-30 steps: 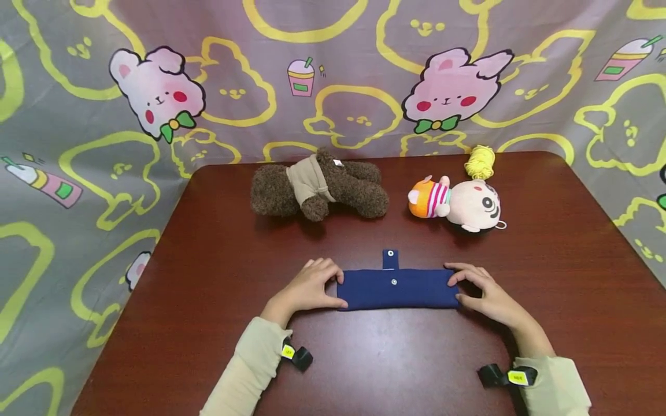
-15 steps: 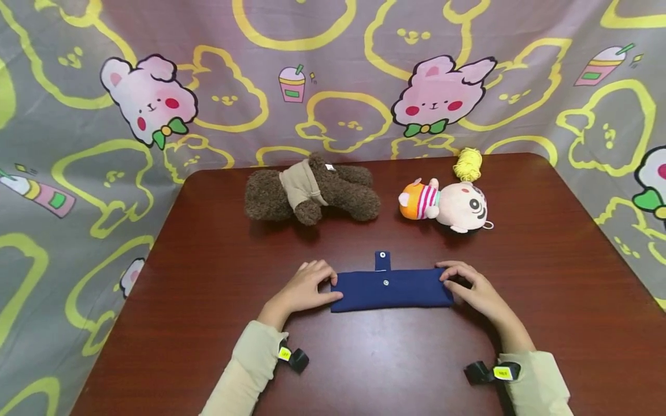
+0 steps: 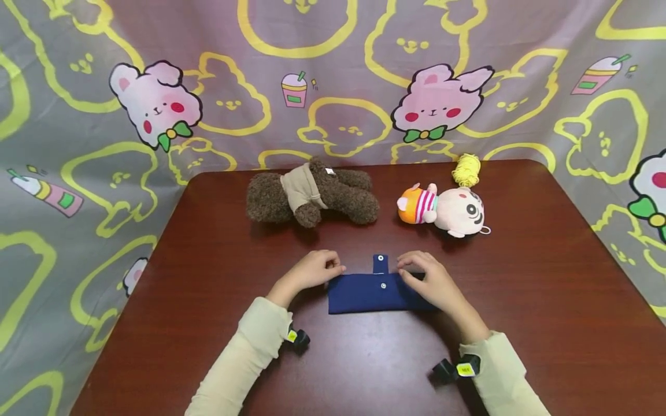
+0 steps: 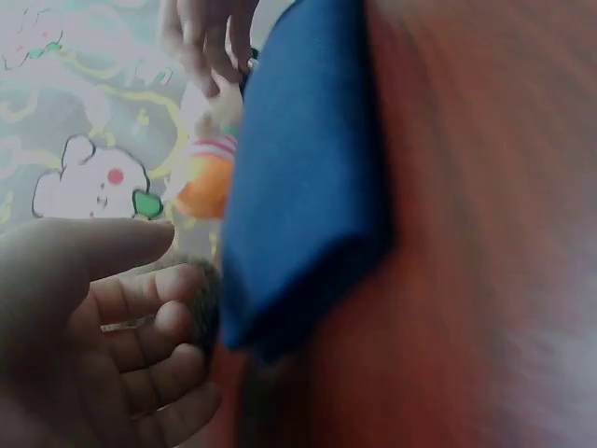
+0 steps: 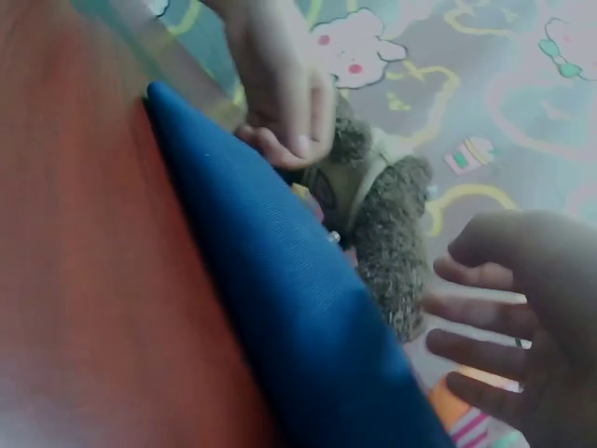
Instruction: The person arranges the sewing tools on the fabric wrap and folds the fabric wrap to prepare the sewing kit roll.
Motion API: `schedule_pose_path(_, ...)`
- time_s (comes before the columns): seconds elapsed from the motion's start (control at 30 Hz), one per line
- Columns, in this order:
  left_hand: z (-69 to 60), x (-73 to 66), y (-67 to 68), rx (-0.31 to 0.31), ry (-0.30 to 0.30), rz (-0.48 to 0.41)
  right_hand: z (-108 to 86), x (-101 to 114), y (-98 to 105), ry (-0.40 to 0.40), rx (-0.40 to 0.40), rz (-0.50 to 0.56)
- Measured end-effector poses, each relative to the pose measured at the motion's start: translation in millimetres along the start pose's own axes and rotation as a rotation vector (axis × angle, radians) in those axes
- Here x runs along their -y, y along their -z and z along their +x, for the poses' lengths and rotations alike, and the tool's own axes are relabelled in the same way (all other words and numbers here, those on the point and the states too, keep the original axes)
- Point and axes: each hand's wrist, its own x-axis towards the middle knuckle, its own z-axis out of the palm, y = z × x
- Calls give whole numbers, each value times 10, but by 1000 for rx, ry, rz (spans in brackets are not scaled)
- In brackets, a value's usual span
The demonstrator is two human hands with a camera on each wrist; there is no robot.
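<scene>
A dark blue folded cloth case [image 3: 356, 297] lies flat on the table, its long side running left to right. From its far edge sticks out a small strap [image 3: 381, 263] with a metal snap; a matching snap [image 3: 383, 285] sits on the case's face. My left hand [image 3: 310, 270] hovers at the far left corner, fingers loosely bent. In the left wrist view a gap separates them from the cloth [image 4: 298, 187]. Over the right part of the case is my right hand [image 3: 434, 282], hiding that end. Its loosely bent fingers [image 5: 480, 355] hold nothing in the right wrist view.
A brown plush bear [image 3: 343, 193] in a beige top lies at the back of the table [image 3: 234, 248]. Right of it are a plush doll [image 3: 442, 211] in a striped top and a yellow yarn bundle [image 3: 466, 170]. A patterned curtain [image 3: 343, 75] hangs behind.
Both hands have left the short ends of the case. The left moved up to the far left corner; the right moved inward, left, over the case. The case lies much as before.
</scene>
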Motion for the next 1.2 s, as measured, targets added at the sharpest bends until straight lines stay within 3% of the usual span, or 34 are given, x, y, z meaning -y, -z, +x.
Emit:
schedule_pose_path(0.17, 156, -189, 27, 69, -106, 48, 247, 23, -1, -119, 161, -14)
schedule_pose_path(0.33, 227, -382, -41, 160, -176, 147, 446, -25, -25, -145, 293, -81)
schedule_pose_path(0.6, 152, -493, -189, 149, -296, 279, 593, -99, -99, -155, 461, -269)
schedule_pose_path(0.7, 79, -528, -215, 140, -347, 342, 615, -113, -138, -177, 470, -300)
schedule_pose_path(0.87, -36, -566, -256, 86, -468, 436, 605, -150, -171, -192, 437, -239)
schedule_pose_path(1.03, -117, -549, -303, 52, -534, 528, 589, -140, -139, -285, 421, -99)
schedule_pose_path(1.2, -153, -518, -332, 13, -553, 586, 575, -113, -98, -351, 405, 63)
